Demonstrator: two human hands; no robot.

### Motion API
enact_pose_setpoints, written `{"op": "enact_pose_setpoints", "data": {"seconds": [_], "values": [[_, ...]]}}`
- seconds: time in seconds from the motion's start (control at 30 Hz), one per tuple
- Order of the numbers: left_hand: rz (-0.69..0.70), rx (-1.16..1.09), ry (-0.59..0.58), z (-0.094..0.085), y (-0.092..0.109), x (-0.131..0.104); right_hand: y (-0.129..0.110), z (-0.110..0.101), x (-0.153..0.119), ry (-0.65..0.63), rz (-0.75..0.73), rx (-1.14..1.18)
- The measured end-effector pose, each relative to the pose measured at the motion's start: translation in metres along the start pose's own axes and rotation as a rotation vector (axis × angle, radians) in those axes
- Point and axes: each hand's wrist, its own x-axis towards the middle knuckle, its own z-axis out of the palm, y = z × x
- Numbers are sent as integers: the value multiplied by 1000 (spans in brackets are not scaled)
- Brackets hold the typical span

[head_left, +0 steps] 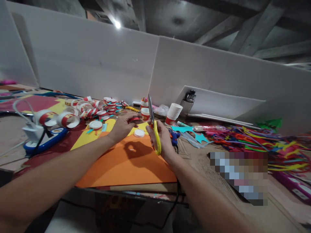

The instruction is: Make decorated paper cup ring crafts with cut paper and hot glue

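Observation:
Scissors with yellow handles point(157, 139) stand upright in my right hand point(163, 137), whose fingers are wrapped around the grips with the blades pointing up. My left hand point(123, 127) pinches a small red piece point(134, 119) that looks like part of a paper cup; the fingers partly hide it. Below and between the hands, a white round cup base point(139, 133) lies near the top of an orange sheet point(131, 165). Just behind the left fingers stands a red and white paper cup point(145, 114).
A stack of paper cups point(173, 114) and a dark-capped bottle point(189, 102) stand at the back. Curled cup strips point(69, 119) and a blue power strip point(46, 142) lie left. Colourful pipe cleaners point(257, 137) and a blue glue gun point(175, 137) are on the right.

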Motion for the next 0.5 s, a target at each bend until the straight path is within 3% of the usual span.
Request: {"op": "enact_pose_setpoints", "data": {"seconds": [0.2, 0.5], "values": [[-127, -258, 49, -4, -2, 6, -8, -4, -4, -83, -70, -138], [-88, -56, 149, -14, 5, 12, -16, -7, -10, -209, 5, -249]]}}
